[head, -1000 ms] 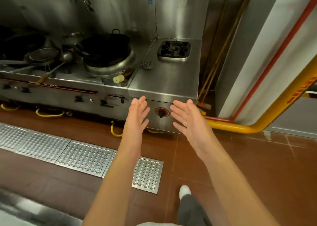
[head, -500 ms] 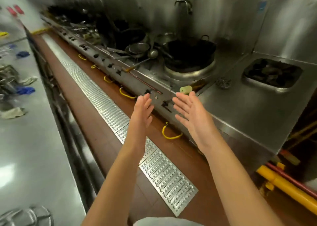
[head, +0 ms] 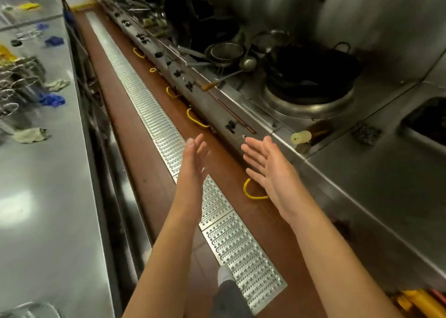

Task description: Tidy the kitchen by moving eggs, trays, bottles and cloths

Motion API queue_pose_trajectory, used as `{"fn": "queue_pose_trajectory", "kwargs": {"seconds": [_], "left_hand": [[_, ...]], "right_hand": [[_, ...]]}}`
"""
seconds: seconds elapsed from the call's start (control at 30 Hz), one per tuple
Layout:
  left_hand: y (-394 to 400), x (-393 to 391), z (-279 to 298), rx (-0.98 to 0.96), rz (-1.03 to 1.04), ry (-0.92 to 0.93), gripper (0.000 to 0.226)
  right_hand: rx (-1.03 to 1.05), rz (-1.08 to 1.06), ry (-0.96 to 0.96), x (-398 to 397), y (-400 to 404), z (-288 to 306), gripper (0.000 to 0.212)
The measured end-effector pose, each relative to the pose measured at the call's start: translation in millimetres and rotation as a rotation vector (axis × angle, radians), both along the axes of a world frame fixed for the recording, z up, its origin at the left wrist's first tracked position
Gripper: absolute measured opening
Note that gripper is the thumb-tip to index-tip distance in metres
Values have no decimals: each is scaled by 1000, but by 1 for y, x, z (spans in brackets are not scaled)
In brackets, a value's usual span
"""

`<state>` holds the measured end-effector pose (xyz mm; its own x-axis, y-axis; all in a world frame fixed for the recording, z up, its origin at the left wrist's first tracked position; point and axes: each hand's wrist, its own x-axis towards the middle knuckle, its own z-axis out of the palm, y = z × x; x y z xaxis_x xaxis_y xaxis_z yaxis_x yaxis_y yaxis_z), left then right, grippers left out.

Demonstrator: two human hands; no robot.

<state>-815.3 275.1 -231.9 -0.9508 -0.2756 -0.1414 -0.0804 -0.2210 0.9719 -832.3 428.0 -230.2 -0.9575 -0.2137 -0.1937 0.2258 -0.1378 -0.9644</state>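
Observation:
My left hand (head: 193,165) and my right hand (head: 270,168) are held out in front of me over the aisle floor, fingers spread, palms turned toward each other, holding nothing. On the steel counter (head: 48,197) to my left lie a crumpled pale cloth (head: 31,135), another pale cloth (head: 58,84), and blue cloths (head: 52,99) (head: 54,40). Wire racks (head: 17,83) stand at the counter's left edge. No eggs or bottles can be made out.
A long steel stove line (head: 362,177) runs along the right, with a black wok (head: 311,69), strainers (head: 226,52), a ladle (head: 248,63) and a pale yellow plastic cylinder (head: 300,138). A perforated metal drain grate (head: 217,204) runs down the brown floor. Yellow hoses (head: 253,194) loop below the stove.
The view has swung left, from facing the stove's end burner to looking down the aisle; the left counter with cloths has come into sight. Both hands stay open and empty.

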Motion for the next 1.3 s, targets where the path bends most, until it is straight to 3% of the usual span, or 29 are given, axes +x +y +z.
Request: {"fn": "queue_pose_trajectory", "kwargs": {"seconds": [0.13,0.3,0.5,0.63,0.83,0.9,1.1,1.23,1.3], "left_hand": [[-8,-70,1,22,-89,15,59],[-33,-135,7,-30,-156,70,77],[-83,-180,7,-23,-71,59,75],[-118,-204,0,-23,45,21,71],[-167,-236,10,-76,256,43,84],[-181,-251,21,-88,335,66,70],[-216,-285,42,-106,596,87,78],[-239,-284,49,-150,727,63,74],[-255,-280,50,-160,789,52,74]], "right_hand": [[16,-92,-6,-55,-12,6,57],[40,-156,25,-110,-37,15,51],[30,-65,38,-165,-82,15,68],[19,34,16,-206,-116,11,80],[-65,224,-24,-282,-175,5,61],[-88,319,-7,-309,-198,13,53],[-186,566,1,-364,-264,37,70],[-181,708,-16,-382,-304,34,53],[-164,765,1,-387,-323,28,56]]}}
